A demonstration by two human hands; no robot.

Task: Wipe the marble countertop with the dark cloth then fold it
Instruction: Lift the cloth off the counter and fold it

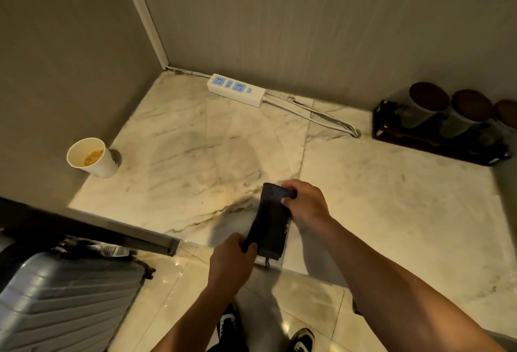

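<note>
The dark cloth is folded into a narrow strip and lies lengthwise over the front edge of the marble countertop. My right hand pinches its far end between thumb and fingers. My left hand grips its near end at the counter's edge. A short loop hangs off the cloth's near end. The strip is slightly lifted between my two hands.
A white paper cup with yellowish contents stands at the counter's left edge by the wall. A white power strip with cables lies at the back. A dark rack with jars sits back right. A grey suitcase stands on the floor, lower left.
</note>
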